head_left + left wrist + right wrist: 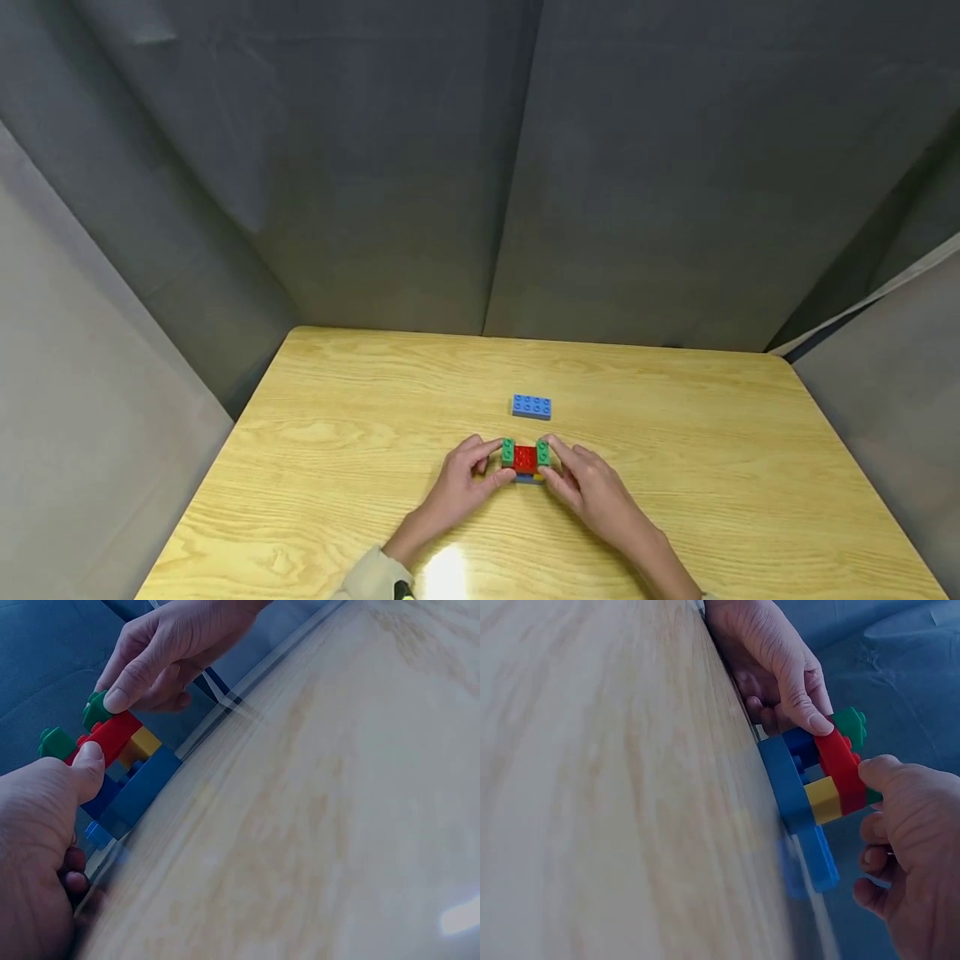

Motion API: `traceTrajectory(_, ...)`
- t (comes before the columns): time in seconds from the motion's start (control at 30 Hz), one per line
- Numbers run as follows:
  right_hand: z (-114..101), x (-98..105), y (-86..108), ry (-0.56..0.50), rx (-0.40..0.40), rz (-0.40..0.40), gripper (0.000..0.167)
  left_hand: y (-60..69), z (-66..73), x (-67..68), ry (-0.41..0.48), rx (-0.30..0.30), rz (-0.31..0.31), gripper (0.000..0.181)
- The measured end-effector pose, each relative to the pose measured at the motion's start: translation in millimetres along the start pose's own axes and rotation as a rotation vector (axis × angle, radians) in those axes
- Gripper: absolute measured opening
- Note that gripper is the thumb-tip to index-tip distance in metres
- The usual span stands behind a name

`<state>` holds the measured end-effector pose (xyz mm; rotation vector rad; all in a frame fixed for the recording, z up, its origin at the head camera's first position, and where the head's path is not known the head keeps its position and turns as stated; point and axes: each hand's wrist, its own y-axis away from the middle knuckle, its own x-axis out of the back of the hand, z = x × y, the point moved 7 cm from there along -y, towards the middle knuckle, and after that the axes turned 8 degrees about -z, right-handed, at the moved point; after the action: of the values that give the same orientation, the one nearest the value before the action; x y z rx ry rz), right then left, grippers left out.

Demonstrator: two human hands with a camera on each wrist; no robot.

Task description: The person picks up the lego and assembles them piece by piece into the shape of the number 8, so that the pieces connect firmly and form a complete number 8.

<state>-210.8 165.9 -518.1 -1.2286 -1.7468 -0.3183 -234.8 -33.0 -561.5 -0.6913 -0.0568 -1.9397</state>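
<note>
A small stack of toy building bricks stands near the table's front. Its blue base brick [784,784] carries a yellow brick [823,800] and a dark blue brick [799,741], with a gap between those two. Across them lies a red brick [526,460], topped by a left green brick [508,452] and a right green brick [543,452]. My left hand [461,482] grips the stack's left end, thumb against the red brick and index finger by the left green brick. Opposite it, my right hand [592,492] pinches the right green brick between thumb and index finger.
A loose blue brick [532,406] lies on the wooden table [360,400] just behind the stack. Dark grey cloth [375,208] hangs beyond the table's back edge, and paler cloth [82,375] borders the sides.
</note>
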Motion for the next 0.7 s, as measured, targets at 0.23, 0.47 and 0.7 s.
traceTrajectory(0.23, 12.4, -17.6, 0.3, -0.300, -0.002, 0.015, 0.030, 0.7, -2.2, -1.3, 0.015, 0.010, 0.000, 0.050)
traceTrajectory(0.47, 28.7, -29.7, 5.5, -0.453, -0.057, 0.029, 0.024, 1.7, -2.2, -4.8, 0.011, 0.012, -0.012, 0.051)
traceTrajectory(0.7, 30.2, -28.7, 5.3, -0.468, -0.020, 0.080, 0.035, 1.2, 0.0, -1.8, 0.023, 0.041, -0.012, 0.052)
